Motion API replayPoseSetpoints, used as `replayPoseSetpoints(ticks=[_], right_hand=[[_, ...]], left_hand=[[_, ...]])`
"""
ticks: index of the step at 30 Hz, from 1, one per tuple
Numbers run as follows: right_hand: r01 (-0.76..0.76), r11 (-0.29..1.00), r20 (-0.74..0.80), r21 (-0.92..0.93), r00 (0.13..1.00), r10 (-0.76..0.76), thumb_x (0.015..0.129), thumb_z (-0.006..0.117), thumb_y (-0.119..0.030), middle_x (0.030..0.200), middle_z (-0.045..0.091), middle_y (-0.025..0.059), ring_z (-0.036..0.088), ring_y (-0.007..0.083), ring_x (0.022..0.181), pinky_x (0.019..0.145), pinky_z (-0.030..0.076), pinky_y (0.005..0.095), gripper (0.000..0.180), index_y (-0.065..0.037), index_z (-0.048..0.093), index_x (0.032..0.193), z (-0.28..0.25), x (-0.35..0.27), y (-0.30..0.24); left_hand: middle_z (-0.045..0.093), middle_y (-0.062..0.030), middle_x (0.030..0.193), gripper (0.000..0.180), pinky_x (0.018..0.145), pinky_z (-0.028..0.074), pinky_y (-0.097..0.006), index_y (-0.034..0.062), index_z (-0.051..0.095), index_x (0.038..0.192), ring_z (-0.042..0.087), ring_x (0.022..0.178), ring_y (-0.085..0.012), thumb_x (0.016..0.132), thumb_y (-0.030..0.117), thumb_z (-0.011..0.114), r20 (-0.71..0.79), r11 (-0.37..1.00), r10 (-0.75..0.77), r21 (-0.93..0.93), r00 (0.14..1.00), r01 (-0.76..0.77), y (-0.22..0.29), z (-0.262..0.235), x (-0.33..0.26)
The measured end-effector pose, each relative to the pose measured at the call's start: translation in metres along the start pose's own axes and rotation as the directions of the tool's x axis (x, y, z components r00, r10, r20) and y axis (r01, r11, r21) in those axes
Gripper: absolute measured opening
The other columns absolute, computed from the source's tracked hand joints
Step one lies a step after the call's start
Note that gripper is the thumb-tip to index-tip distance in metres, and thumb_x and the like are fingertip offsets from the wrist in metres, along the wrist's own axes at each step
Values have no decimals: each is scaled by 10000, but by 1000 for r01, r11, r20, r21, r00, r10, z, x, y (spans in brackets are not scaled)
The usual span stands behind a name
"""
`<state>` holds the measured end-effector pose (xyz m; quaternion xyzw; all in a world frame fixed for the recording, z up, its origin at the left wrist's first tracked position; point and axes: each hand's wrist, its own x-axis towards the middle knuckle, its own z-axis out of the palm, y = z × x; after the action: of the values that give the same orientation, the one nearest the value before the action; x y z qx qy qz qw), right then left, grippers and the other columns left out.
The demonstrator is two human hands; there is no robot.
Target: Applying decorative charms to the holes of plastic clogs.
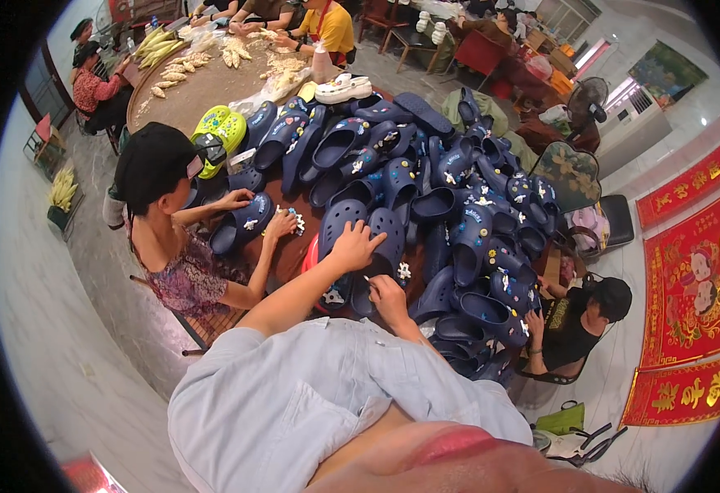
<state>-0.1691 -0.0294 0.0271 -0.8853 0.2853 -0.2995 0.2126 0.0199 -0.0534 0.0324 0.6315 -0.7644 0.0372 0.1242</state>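
A pair of navy clogs with round holes in the toes lies before me: the left clog [342, 220] and the right clog [390, 232]. Across their tops rests my left hand [353, 248], its fingers stretched out over the right clog. Just below, my right hand [389, 297] is closed in a pinch beside the clogs; a tiny pale thing shows at its fingertips, too small to name. A white charm [403, 271] sits close by the right hand. Part of a red rim [311, 256] shows left of the clogs.
A large heap of navy clogs [467, 222] with colourful charms covers the table ahead and right. Left, a person in a black cap [159, 168] handles a clog; another [611, 297] sits right. Lime clogs [220, 131] and a white clog [343, 88] lie farther off, before a round table [159, 109].
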Motion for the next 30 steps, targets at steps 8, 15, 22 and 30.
replayPoseSetpoints(ticks=[8,15,22,30], right_hand=[[-296,883,-217,365,895,390,791,675,-12,948,650,109,641,229,804,708,496,301,243,-22,664,1034,-32,18,-20],[-333,904,-399,268,816,419,815,626,0,994,638,129,626,280,907,808,487,349,180,-15,655,992,-29,55,23],[-304,923,-441,238,813,381,858,591,-26,959,655,125,638,274,880,785,493,348,172,-21,629,1026,19,70,42],[-268,943,-398,197,857,327,869,577,-32,1006,645,154,629,330,929,814,492,387,164,-13,622,1025,25,68,37]], left_hand=[[576,-167,1135,744,912,385,-511,232,468,1388,474,1186,-379,702,311,746,44,1000,11,-19,999,-10,1,-6,-1],[577,-166,1136,746,913,385,-503,230,472,1384,471,1192,-374,699,324,750,40,1000,10,-6,999,-9,2,-8,-2],[591,-171,1120,701,901,388,-506,196,519,1348,495,1157,-376,690,298,740,-7,1000,23,-18,1000,-23,2,-4,1],[590,-174,1119,697,909,386,-517,192,508,1343,491,1164,-384,695,296,740,-20,1000,15,-4,1000,-15,1,-3,-4]])
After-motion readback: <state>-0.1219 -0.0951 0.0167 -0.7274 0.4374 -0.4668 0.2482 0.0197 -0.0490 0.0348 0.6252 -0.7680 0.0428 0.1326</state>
